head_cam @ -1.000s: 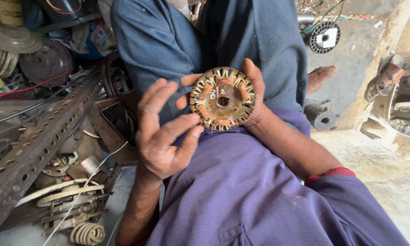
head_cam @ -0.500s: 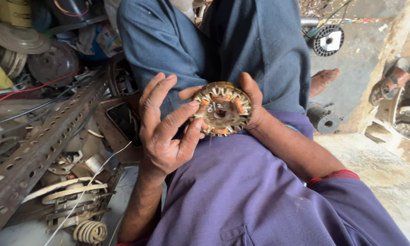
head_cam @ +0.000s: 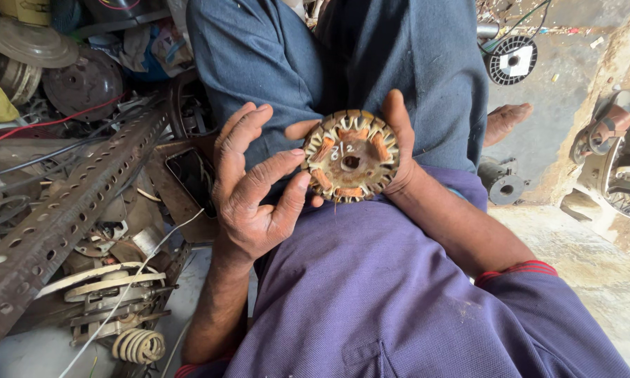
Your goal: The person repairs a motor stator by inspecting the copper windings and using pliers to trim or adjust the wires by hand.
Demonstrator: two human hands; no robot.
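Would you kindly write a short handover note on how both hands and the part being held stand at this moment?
Right hand: holds the round motor core from its right side, thumb on the far edge.
Left hand: open, fingertips and thumb touching the core's left rim.
Core sits above the lap, flat face up, copper coils showing around a centre hole.
Done: core is lifted and supported.
Left: cannot tell from this view. A perforated metal bar and scrap parts lie to the left.

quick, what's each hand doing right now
Left hand: open, fingers spread, thumb and fingertip touching the rim of the round copper-wound stator disc.
Right hand: closed around the disc's far edge, holding it.
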